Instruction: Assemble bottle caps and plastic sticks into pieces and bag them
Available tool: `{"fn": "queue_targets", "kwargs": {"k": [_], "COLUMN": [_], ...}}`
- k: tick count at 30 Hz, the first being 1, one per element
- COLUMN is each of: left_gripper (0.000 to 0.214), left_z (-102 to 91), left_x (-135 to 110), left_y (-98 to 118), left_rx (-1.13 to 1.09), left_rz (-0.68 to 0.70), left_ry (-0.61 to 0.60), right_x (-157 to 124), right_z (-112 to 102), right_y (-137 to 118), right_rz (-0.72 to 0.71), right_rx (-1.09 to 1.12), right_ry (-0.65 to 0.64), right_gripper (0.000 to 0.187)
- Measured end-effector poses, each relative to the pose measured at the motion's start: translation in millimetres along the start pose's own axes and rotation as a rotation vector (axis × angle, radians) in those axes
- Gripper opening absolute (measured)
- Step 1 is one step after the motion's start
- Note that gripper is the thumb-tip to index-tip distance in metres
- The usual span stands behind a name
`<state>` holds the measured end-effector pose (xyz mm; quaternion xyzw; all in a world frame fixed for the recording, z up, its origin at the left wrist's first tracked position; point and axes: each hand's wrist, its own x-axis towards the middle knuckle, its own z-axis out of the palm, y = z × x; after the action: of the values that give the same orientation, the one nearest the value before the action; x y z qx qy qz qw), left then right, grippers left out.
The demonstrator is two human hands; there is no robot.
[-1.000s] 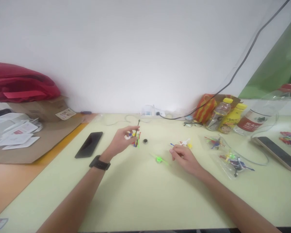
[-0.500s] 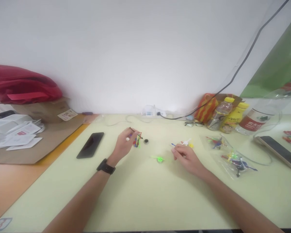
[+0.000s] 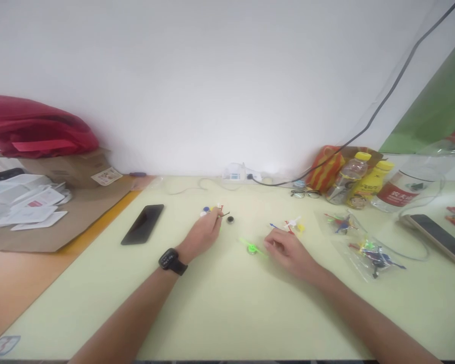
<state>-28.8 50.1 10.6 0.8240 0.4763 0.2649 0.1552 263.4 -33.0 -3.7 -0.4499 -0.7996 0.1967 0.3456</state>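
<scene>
My left hand (image 3: 206, 231), with a black watch (image 3: 171, 260) on its wrist, is closed over a small pile of coloured plastic pieces (image 3: 206, 209). A thin dark stick (image 3: 224, 214) juts out from its fingertips. Right beside it lies a small round black piece (image 3: 230, 219). My right hand (image 3: 290, 251) is held low with curled fingers, its fingertips close to one arm of a bright green plastic piece (image 3: 252, 248). Whether they touch it, or hold anything, is hidden. Behind that hand are white, red, yellow and blue pieces (image 3: 292, 223).
Clear bags of coloured pieces (image 3: 375, 258) lie to the right, near a phone (image 3: 440, 237). Bottles (image 3: 349, 177) and glasses (image 3: 305, 193) stand or lie at the back. Another phone (image 3: 143, 224) is on the left, by cardboard (image 3: 60, 237). A cable (image 3: 387, 101) crosses the wall.
My left hand has moved slightly right and lowered onto the pile. My right hand has drawn back from the blue piece towards the green one, whose arms now slant. The view has shifted slightly.
</scene>
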Motion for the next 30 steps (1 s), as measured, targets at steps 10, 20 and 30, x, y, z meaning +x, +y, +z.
{"fn": "queue_targets", "kwargs": {"k": [10, 20, 30], "left_gripper": [0.02, 0.018, 0.021], "left_z": [6.5, 5.6, 4.6], "left_x": [2.6, 2.9, -0.3], "left_y": [-0.7, -0.7, 7.5], "left_rx": [0.161, 0.203, 0.115], "left_rz": [0.022, 0.021, -0.001], "left_ry": [0.042, 0.059, 0.0], "right_x": [-3.2, -4.2, -3.1], "right_z": [7.7, -9.4, -7.8], "right_y": [-11.7, 28.8, 20.3], "right_rz": [-0.235, -0.019, -0.044], "right_rx": [-0.225, -0.467, -0.335], "right_ry": [-0.142, 0.119, 0.201], "right_gripper": [0.025, 0.014, 0.015]}}
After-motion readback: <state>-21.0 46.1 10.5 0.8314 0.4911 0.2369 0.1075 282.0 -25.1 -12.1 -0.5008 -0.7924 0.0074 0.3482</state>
